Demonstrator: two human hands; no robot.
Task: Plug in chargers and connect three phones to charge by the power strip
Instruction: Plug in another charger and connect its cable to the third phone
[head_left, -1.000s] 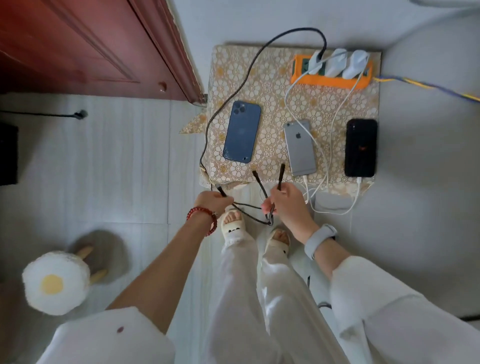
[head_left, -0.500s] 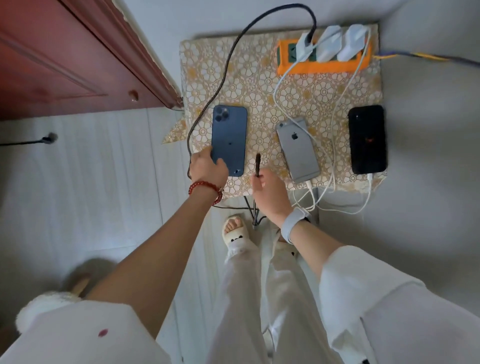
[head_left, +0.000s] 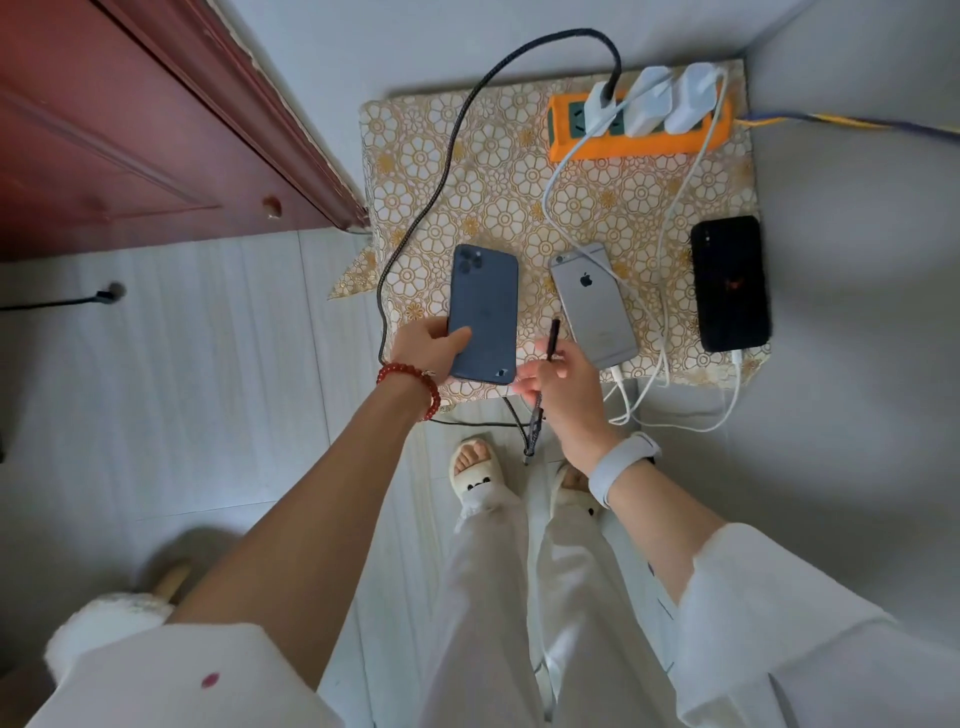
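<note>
Hands (head_left: 431, 345) (head_left: 558, 379) grip one of three phones (head_left: 484, 314), apparently unplugged.

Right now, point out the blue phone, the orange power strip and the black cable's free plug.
blue phone (head_left: 485, 306): head view, middle of its back.
orange power strip (head_left: 641, 144): head view, front side wall.
black cable's free plug (head_left: 554, 335): head view, tip above the right hand.

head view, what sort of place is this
Probably a room in a home, by a doorway: a red wooden door, pale floor tiles, and a low stand with a floral cover holding an orange power strip and phones.
</note>
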